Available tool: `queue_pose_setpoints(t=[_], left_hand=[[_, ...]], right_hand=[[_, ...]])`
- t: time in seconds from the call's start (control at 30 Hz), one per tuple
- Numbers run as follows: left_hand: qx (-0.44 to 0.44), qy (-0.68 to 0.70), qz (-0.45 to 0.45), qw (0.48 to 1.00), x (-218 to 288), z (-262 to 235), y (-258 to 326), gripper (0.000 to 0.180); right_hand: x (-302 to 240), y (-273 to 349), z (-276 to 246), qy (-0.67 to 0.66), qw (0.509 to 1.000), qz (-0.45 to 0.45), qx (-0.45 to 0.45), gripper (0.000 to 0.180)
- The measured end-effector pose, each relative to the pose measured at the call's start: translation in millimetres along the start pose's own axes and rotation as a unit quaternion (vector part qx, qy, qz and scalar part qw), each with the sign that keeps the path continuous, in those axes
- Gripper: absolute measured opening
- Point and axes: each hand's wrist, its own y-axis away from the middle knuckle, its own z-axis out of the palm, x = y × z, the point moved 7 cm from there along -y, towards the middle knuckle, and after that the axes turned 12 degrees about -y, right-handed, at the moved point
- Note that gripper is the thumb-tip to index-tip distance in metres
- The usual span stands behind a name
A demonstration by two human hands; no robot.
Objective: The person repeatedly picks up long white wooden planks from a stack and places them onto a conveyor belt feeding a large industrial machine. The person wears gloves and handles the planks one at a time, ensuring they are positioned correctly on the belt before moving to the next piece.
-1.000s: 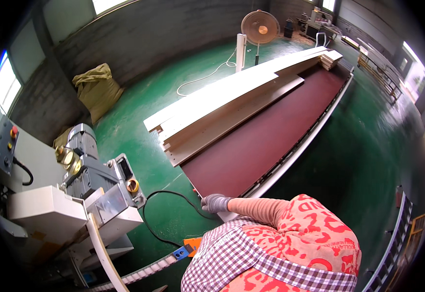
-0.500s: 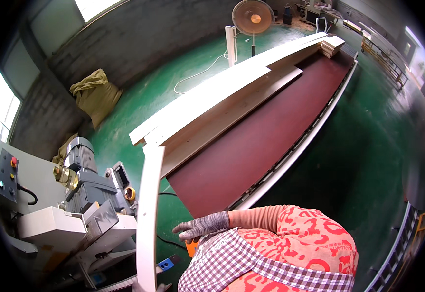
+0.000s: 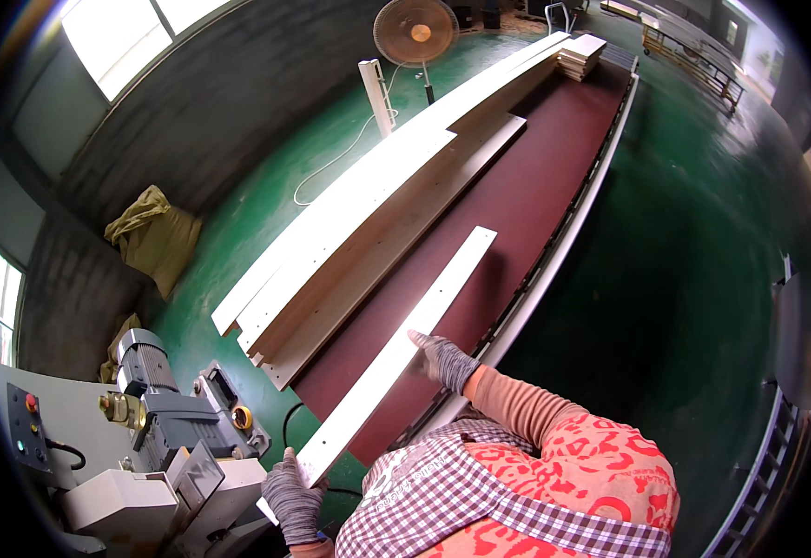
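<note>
Both gloved hands hold a white plank [image 3: 396, 349] slanting over the dark red counter [image 3: 526, 214]: left hand [image 3: 292, 496] clasps its near end, right hand [image 3: 442, 360] grips its right edge midway.

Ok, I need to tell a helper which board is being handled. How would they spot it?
Find the long dark red table. The pale stack of boards lies along its left edge. The single white strip lies apart from it, gripped by gloved left hand and right hand.

Smooth pale wooden plank [image 3: 396, 358], matt maroon table [image 3: 535, 200], glossy green floor [image 3: 693, 232].
</note>
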Motion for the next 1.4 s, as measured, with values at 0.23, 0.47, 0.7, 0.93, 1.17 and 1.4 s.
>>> queue_pose_setpoints(t=[0.23,0.47,0.7,0.93,1.17,1.4], left_hand=[[0.095,0.048,0.05,0.993,54,19,-81,0.088],[0.153,0.091,0.056,0.983,85,39,-99,0.074],[0.133,0.221,-0.045,0.965,28,115,-4,0.056],[0.26,0.303,-0.26,0.879,-47,132,108,0.034],[0.421,0.248,-0.363,0.793,-104,83,177,0.029],[0.418,0.226,-0.476,0.74,-151,123,239,0.036]], right_hand=[[-54,-40,-26,-0.03,0.999,-0.044,-0.002,0.048],[-12,-21,-21,0.13,0.991,-0.022,-0.032,0.045],[85,-14,-13,0.328,0.938,0.074,-0.088,0.044],[114,5,39,0.428,0.882,0.049,-0.192,0.031],[159,-1,69,0.485,0.842,0.089,-0.218,0.029],[250,48,111,0.513,0.792,0.147,-0.296,0.029]])
